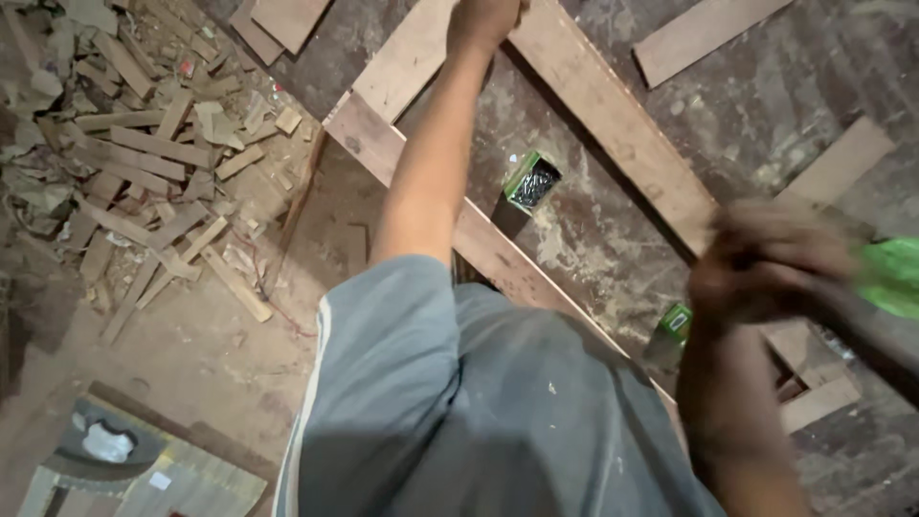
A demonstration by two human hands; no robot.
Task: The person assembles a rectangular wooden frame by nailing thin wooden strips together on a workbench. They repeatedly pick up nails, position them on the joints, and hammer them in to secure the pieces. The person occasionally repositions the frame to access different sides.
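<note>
**Wooden frame on the floor, one hand on its corner**

The wooden frame (536,124) lies flat on the dirty floor (747,124), with its planks already meeting at the top corner. An open green box of nails (532,180) stands inside the frame, so the joining seems only partly done. The left hand (483,19) reaches far forward, arm straight, and presses on the corner; its grip is partly cut off by the picture edge, so I cannot tell if it is clenched. The right hand (766,258) is raised and blurred, grasping something green (890,276). Wood scraps (144,163) lie in a heap at the left
</note>
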